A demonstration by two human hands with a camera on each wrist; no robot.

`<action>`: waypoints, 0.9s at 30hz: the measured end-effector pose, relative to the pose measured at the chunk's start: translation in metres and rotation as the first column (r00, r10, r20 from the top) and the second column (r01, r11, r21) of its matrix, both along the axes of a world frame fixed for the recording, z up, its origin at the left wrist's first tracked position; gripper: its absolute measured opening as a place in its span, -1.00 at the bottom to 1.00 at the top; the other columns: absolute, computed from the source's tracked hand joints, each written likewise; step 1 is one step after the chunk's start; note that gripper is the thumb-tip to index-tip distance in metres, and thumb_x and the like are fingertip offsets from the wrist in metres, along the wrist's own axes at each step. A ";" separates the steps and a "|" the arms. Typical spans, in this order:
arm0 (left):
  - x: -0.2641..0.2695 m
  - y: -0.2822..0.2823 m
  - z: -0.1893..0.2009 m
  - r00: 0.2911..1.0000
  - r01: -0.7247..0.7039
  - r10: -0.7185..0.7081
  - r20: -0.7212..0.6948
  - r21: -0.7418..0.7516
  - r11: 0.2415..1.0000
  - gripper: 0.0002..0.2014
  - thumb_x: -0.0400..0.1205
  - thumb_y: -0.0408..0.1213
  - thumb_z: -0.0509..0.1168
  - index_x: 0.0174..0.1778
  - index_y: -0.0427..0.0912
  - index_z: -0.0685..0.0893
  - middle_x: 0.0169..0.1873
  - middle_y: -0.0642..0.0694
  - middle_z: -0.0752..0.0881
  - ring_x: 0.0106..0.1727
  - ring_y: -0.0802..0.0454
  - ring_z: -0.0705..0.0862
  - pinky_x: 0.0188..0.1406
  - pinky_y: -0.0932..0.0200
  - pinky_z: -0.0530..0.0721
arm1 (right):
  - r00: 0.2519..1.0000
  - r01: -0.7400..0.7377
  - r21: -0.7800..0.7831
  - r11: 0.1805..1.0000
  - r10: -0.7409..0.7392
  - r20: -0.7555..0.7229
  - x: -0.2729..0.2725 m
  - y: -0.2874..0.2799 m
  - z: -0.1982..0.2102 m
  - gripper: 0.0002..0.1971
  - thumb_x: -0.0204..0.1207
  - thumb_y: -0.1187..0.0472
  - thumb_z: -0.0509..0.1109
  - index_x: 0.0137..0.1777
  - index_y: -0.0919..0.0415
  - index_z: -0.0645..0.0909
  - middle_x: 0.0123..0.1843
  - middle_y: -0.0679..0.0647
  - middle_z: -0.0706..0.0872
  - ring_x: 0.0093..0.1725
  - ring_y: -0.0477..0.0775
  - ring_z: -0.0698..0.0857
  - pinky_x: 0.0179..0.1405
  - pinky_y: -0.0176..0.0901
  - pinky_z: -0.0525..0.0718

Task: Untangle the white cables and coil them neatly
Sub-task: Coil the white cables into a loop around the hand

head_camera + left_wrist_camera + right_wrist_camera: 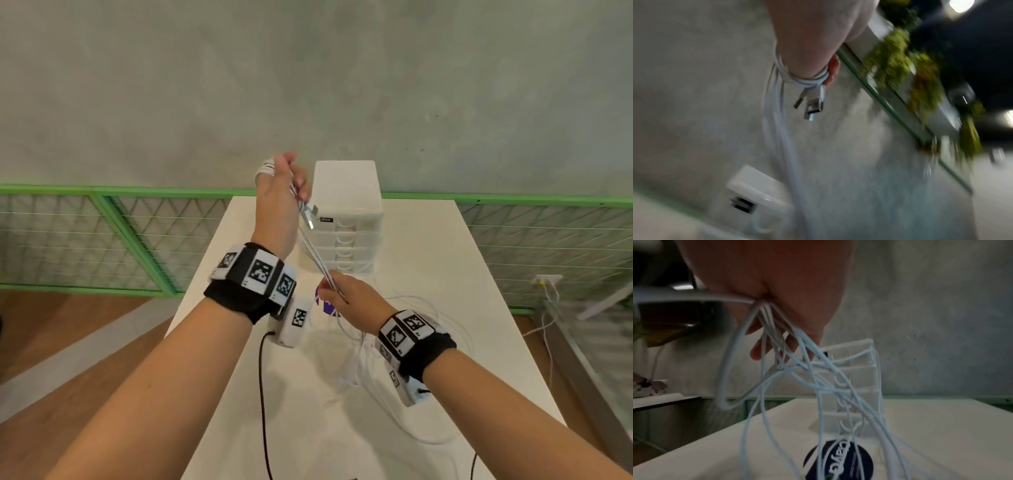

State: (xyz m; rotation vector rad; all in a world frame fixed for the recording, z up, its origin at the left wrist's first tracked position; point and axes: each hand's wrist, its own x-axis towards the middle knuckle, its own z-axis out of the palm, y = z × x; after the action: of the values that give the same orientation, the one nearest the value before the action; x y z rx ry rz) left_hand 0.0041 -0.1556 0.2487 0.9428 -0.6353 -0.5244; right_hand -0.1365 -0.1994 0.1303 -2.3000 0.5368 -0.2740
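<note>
My left hand [279, 195] is raised above the table's far end, with white cables [265, 169] wound in several turns round its fingers. Two USB plugs [310, 216] dangle from that coil; the left wrist view shows the plugs [813, 104] under the wound cables [807, 80] on my left hand [813, 40]. A bundle of strands [317, 257] runs taut down to my right hand [342, 298], which pinches it. In the right wrist view my right hand [766, 280] holds the strands, and tangled loops [801, 373] hang below it onto the table.
A white drawer unit [346, 219] stands at the far end of the white table [462, 308], just right of my left hand. A dark round sticker [838, 462] lies on the table under my right hand. Loose cable loops [404, 301] spread to the right. A green mesh railing [102, 236] borders the table.
</note>
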 end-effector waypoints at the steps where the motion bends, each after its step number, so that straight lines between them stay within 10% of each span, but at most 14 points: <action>1: 0.001 0.000 -0.005 0.986 -0.066 0.057 0.155 0.050 0.997 -0.76 0.81 -0.27 -0.09 -0.04 -0.14 0.46 -0.45 -0.02 0.41 -0.53 0.17 0.37 -0.49 0.29 0.36 | 1.000 -0.015 -0.014 1.000 0.015 0.000 -0.003 0.001 0.003 -0.87 0.65 0.09 0.18 0.02 0.11 0.52 -0.14 -0.08 0.63 -0.22 -0.16 0.56 -0.25 -0.33 0.46; 3: 0.003 -0.001 -0.015 0.891 -0.135 0.070 0.448 0.115 0.984 -0.79 0.79 -0.33 -0.04 -0.06 -0.15 0.48 -0.44 -0.03 0.40 -0.50 0.19 0.38 -0.46 0.30 0.36 | 0.999 -0.026 -0.037 0.999 0.027 0.034 -0.008 0.001 0.008 -0.92 0.64 0.10 0.19 -0.02 0.04 0.49 -0.17 -0.10 0.62 -0.23 -0.12 0.57 -0.23 -0.36 0.47; 5: 0.009 -0.005 -0.026 0.642 -0.203 -0.072 0.764 0.260 0.944 -0.81 0.75 -0.31 0.04 -0.09 -0.18 0.53 -0.41 0.01 0.45 -0.40 0.15 0.46 -0.32 0.25 0.44 | 0.995 -0.022 -0.046 0.999 0.027 0.100 -0.013 -0.002 0.017 -0.93 0.64 0.13 0.19 -0.05 0.05 0.49 -0.19 -0.04 0.64 -0.22 -0.02 0.60 -0.23 -0.26 0.50; 8: 0.006 -0.005 -0.035 0.286 -0.324 -0.456 0.843 0.533 0.782 -0.72 0.74 -0.26 0.08 -0.29 -0.20 0.51 -0.41 -0.01 0.51 -0.34 0.04 0.50 -0.19 0.06 0.48 | 0.985 0.042 -0.067 0.997 -0.030 0.171 -0.016 -0.014 0.026 -0.87 0.65 0.17 0.20 0.01 0.19 0.54 -0.15 0.08 0.69 -0.14 0.08 0.66 -0.15 -0.09 0.53; 14: -0.005 0.009 -0.046 0.690 0.138 -0.660 0.298 0.841 0.523 -0.58 0.66 0.11 0.21 -0.23 -0.22 0.49 -0.66 -0.02 0.42 -0.66 0.04 0.28 -0.68 0.26 0.23 | 0.946 0.122 -0.198 0.973 -0.053 0.321 -0.013 -0.030 0.026 -0.79 0.56 0.17 0.34 0.09 0.28 0.62 0.10 0.10 0.56 0.01 -0.01 0.57 -0.03 -0.32 0.49; 19: 0.004 0.020 -0.048 0.721 0.087 -0.621 0.307 0.849 0.521 -0.59 0.57 -0.03 0.40 -0.36 -0.34 0.56 -0.68 -0.04 0.38 -0.70 0.08 0.26 -0.71 0.32 0.22 | 0.939 0.224 -0.089 0.970 -0.191 0.287 -0.024 -0.038 0.011 -0.69 0.32 0.05 0.57 0.02 0.12 0.68 0.07 0.00 0.58 -0.05 -0.19 0.57 -0.01 -0.41 0.49; 27: 0.009 0.038 -0.057 0.832 0.165 -0.537 0.140 0.862 0.479 -0.67 0.55 -0.06 0.43 -0.40 -0.22 0.62 -0.66 -0.05 0.32 -0.65 0.06 0.19 -0.68 0.27 0.12 | 0.939 0.254 0.009 0.967 -0.249 0.239 -0.023 -0.032 0.002 -0.90 0.50 0.16 0.43 -0.06 0.12 0.75 -0.16 -0.07 0.75 -0.17 -0.06 0.66 -0.15 -0.41 0.54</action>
State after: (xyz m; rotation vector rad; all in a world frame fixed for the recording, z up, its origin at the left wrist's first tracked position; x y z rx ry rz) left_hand 0.0133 -0.1174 0.1915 1.8878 -1.0032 -1.0953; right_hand -0.1594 -0.2315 0.1327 -2.1780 0.7059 -0.6753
